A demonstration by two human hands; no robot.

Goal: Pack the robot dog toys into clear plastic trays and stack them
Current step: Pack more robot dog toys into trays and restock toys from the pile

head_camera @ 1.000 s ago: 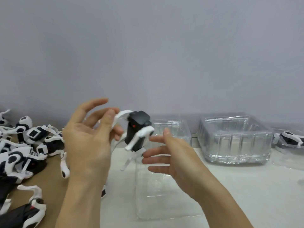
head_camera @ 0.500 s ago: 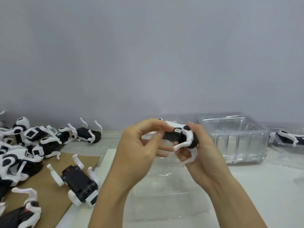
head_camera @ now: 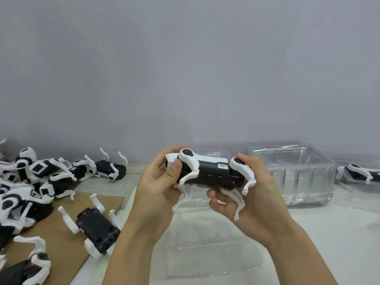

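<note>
Since the preceding view, little has moved: the robot dog toy [head_camera: 209, 171] is kept gripped at its head end by the left hand [head_camera: 158, 188] and cradled at its rear by the curled fingers of the right hand [head_camera: 246, 194]. Its long axis is held level, left to right, directly above the clear plastic tray [head_camera: 211, 239] on the desk [head_camera: 333, 233], legs pointing down toward it. A small white label is seen on the toy's side, but its print cannot be read.
</note>
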